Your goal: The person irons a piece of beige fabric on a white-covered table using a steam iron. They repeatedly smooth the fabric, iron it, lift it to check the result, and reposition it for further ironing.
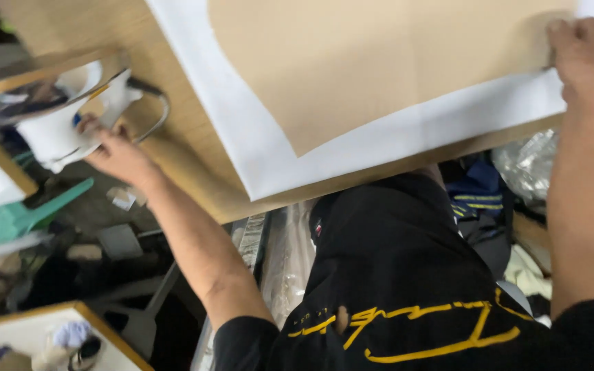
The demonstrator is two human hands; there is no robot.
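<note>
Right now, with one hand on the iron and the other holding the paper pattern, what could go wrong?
1. The left hand grips the white iron at the table edge; it might slip off or touch skin.
2. The right hand pins only one corner of the brown pattern, so it may shift on the white fabric.
3. The iron's cord loops nearby and could snag.

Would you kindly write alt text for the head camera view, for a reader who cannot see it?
The right hand presses a brown paper pattern onto white fabric on a wooden table, while the left hand reaches a white iron at the table's edge.
</note>
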